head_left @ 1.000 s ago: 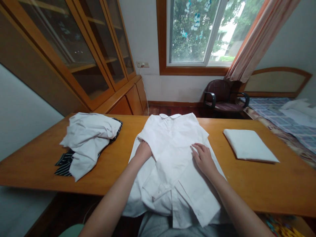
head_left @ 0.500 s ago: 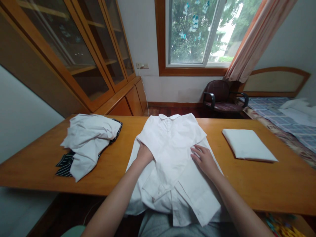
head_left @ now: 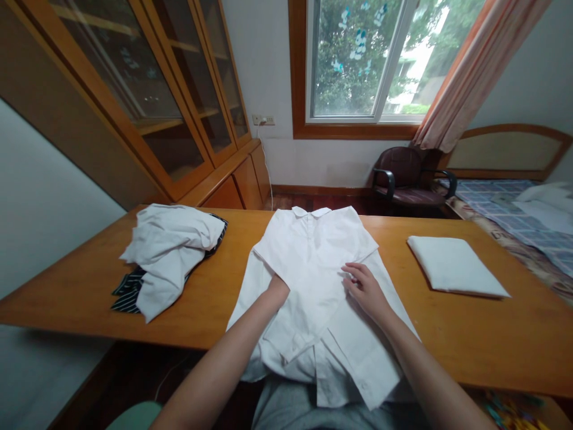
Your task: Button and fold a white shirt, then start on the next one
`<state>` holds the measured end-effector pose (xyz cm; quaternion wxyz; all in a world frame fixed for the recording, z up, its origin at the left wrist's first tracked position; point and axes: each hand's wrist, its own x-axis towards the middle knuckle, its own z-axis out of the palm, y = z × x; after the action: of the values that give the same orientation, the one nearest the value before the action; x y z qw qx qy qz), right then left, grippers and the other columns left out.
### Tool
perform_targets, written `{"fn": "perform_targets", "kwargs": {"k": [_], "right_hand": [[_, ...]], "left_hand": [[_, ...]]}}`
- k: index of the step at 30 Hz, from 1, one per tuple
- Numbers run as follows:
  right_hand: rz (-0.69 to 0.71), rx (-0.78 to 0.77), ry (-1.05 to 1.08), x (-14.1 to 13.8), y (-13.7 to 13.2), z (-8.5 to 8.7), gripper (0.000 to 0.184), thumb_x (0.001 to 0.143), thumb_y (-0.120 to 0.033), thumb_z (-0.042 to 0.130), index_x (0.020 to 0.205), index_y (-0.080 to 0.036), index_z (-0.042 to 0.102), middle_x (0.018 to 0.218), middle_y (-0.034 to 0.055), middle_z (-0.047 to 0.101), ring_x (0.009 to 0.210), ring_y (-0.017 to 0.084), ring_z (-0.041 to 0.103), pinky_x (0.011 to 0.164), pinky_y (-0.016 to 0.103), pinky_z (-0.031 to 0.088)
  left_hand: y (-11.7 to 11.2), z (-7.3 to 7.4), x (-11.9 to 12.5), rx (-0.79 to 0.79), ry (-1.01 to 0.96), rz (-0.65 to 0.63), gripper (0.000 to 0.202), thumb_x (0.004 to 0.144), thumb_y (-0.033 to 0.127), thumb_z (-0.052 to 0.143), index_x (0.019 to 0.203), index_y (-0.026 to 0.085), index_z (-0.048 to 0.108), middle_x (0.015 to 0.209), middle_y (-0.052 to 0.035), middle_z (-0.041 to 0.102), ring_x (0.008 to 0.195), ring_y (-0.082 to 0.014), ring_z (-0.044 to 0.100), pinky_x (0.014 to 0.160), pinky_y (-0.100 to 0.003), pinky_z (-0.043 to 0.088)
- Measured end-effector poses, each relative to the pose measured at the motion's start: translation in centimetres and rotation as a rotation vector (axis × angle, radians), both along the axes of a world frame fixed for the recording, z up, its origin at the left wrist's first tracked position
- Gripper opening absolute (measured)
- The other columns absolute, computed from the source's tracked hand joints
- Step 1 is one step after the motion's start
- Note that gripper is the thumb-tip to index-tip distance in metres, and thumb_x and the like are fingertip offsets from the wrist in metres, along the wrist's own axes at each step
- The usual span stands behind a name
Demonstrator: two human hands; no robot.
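So there's a white shirt [head_left: 313, 248] laid out in the middle of the table [head_left: 452, 340], collar at the far edge, hem hanging over the near one. The left hand [head_left: 279, 289] is tucked under a layer of it up to about the wrist, so I can't tell what those fingers are doing. The right hand [head_left: 364, 288] is over the front of the shirt, fingers loosely spread and a bit bent, not pinching anything. Off to the left there's a crumpled white cloth [head_left: 168, 239] on top of a black striped one [head_left: 129, 294], and a neatly folded white bundle [head_left: 455, 264] sits on the right.
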<state>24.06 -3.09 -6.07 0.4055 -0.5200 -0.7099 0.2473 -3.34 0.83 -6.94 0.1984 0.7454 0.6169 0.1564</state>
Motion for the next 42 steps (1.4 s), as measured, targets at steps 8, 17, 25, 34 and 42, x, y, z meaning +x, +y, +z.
{"fn": "perform_targets", "kwargs": {"k": [8,17,25,34,42], "right_hand": [[-0.031,0.129,-0.259,2.1,0.7,-0.6,0.035,0.097,-0.035,0.049,0.125,-0.023,0.064,0.136,0.0134,0.054,0.122,0.028,0.054,0.108,0.051,0.044],[-0.042,0.155,-0.354,2.4,1.0,-0.9,0.036,0.098,-0.031,0.043,0.128,-0.023,0.062,0.138,0.0131,0.054,0.121,0.029,0.053,0.106,0.052,0.044],[-0.112,-0.019,0.001,1.1,1.8,-0.1,0.041,0.083,-0.033,0.059,0.121,-0.022,0.062,0.121,0.0097,0.056,0.089,0.020,0.062,0.080,0.037,0.057],[-0.204,0.173,-0.398,-3.4,2.3,2.8,0.029,0.088,-0.015,0.053,0.108,-0.022,0.072,0.110,0.0147,0.061,0.103,0.032,0.051,0.093,0.053,0.045],[0.631,0.221,-0.447,-14.9,2.5,3.0,0.015,0.091,-0.025,0.067,0.104,-0.022,0.073,0.100,0.0073,0.067,0.096,0.021,0.058,0.087,0.033,0.048]], "left_hand": [[-0.3,2.1,-6.2,0.114,0.068,-0.264,0.044,0.089,0.023,0.052,0.131,0.018,0.061,0.139,-0.0120,0.061,0.130,-0.0287,0.054,0.112,-0.041,0.041],[-0.2,0.5,-16.4,0.389,0.119,-0.021,0.038,0.096,0.033,0.044,0.128,0.019,0.060,0.127,-0.0127,0.062,0.120,-0.0272,0.056,0.108,-0.047,0.043],[1.1,0.7,-13.9,0.147,-0.042,0.256,0.060,0.082,0.019,0.057,0.140,0.014,0.044,0.092,-0.0046,0.063,0.087,-0.0212,0.064,0.087,-0.035,0.053],[2.5,1.2,-12.5,0.278,-0.012,0.320,0.045,0.089,0.018,0.048,0.134,0.018,0.049,0.107,-0.0099,0.062,0.101,-0.0240,0.061,0.095,-0.039,0.050],[1.8,0.9,-12.9,0.318,0.034,0.299,0.045,0.092,0.026,0.050,0.136,0.018,0.048,0.101,-0.0076,0.062,0.097,-0.0223,0.063,0.090,-0.035,0.051]]}}
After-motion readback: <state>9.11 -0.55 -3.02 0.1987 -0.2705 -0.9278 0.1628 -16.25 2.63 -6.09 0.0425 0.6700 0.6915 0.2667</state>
